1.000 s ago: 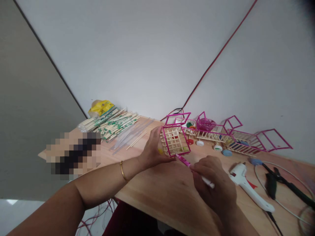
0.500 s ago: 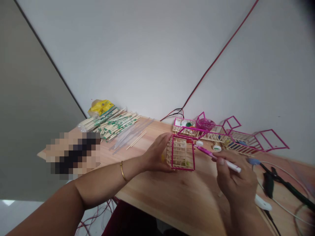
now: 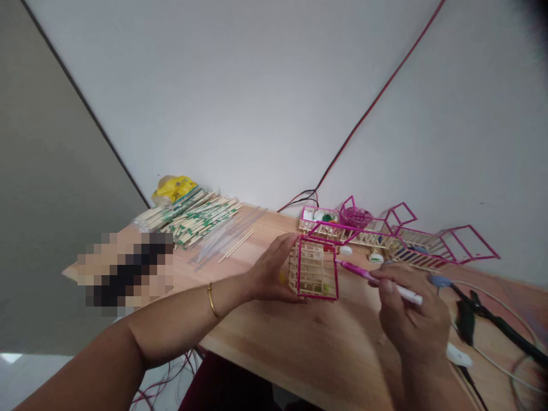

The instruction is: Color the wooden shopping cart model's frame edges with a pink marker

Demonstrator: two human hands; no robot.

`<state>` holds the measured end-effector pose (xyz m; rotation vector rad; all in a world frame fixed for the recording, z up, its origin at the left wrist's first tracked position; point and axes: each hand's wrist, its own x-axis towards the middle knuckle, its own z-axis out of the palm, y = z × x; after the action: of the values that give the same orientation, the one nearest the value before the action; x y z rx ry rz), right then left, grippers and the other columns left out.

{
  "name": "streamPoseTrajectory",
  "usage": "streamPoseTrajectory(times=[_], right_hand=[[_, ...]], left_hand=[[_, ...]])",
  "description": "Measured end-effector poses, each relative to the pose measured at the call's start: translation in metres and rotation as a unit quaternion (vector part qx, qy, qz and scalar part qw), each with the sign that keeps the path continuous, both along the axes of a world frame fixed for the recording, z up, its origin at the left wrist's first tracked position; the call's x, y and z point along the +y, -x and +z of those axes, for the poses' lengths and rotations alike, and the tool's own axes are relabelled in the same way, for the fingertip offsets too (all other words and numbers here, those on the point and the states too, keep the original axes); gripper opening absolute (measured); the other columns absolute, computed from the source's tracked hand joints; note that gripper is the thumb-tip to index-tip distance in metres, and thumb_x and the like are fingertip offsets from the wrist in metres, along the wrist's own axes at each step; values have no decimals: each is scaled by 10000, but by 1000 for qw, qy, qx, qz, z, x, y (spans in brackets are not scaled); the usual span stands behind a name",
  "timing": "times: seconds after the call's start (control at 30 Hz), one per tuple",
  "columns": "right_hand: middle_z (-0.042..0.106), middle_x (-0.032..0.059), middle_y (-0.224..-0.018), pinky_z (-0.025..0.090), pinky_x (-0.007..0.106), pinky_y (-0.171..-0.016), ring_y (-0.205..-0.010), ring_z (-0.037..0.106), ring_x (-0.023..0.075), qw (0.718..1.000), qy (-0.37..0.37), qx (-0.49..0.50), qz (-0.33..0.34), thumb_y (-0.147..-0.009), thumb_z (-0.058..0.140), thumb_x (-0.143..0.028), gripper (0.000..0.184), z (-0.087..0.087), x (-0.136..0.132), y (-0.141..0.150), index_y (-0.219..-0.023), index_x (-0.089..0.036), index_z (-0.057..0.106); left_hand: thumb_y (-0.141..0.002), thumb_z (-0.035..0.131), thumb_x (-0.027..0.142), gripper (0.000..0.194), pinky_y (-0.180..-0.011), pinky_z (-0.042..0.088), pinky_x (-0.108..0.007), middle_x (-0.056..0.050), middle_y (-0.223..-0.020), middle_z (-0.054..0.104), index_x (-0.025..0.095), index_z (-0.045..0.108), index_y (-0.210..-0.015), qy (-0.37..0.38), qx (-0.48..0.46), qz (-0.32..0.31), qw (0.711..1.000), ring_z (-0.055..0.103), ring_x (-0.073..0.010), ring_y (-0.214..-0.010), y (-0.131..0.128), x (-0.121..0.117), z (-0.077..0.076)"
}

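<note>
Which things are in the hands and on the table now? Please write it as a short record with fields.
Left hand: holds pink-edged stick basket
Right hand: holds pink-and-white pen
Pen tip: near the basket's right edge; contact unclear
Table, left part: bundled sticks, yellow packet
Table, right part: dark-handled tool, white tool partly hidden

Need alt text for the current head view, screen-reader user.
The left hand steadies a small stick-built cage with magenta edges, while the right hand holds a pink-and-white marker at its right edge. Behind, more magenta-trimmed stick frames stand along the wall; bundled wooden sticks lie at left.
</note>
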<state>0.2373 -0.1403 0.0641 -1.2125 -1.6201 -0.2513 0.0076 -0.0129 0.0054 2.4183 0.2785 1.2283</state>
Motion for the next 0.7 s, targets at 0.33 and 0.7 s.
streamPoseTrajectory(times=[0.33, 0.7], right_hand=[[691, 38, -865, 502, 305, -717, -824, 634, 175, 997, 1, -75, 4, -908, 581, -237, 130, -2, 5, 12, -1010, -229, 661], [689, 35, -879, 488, 307, -738, -829, 634, 176, 995, 8, -87, -46, -925, 567, -254, 111, -5, 7, 10, -988, -229, 655]], left_hand=[[-500, 893, 573, 1324, -1128, 387, -593, -164, -1460, 385, 280, 116, -1533, 38, 14, -14, 999, 397, -394, -1345, -2, -4, -1], [-455, 906, 581, 1362, -1131, 386, -600, -167, -1466, 376, 273, 128, -1529, 49, 17, -10, 999, 390, -403, -1353, -3, -3, -4]])
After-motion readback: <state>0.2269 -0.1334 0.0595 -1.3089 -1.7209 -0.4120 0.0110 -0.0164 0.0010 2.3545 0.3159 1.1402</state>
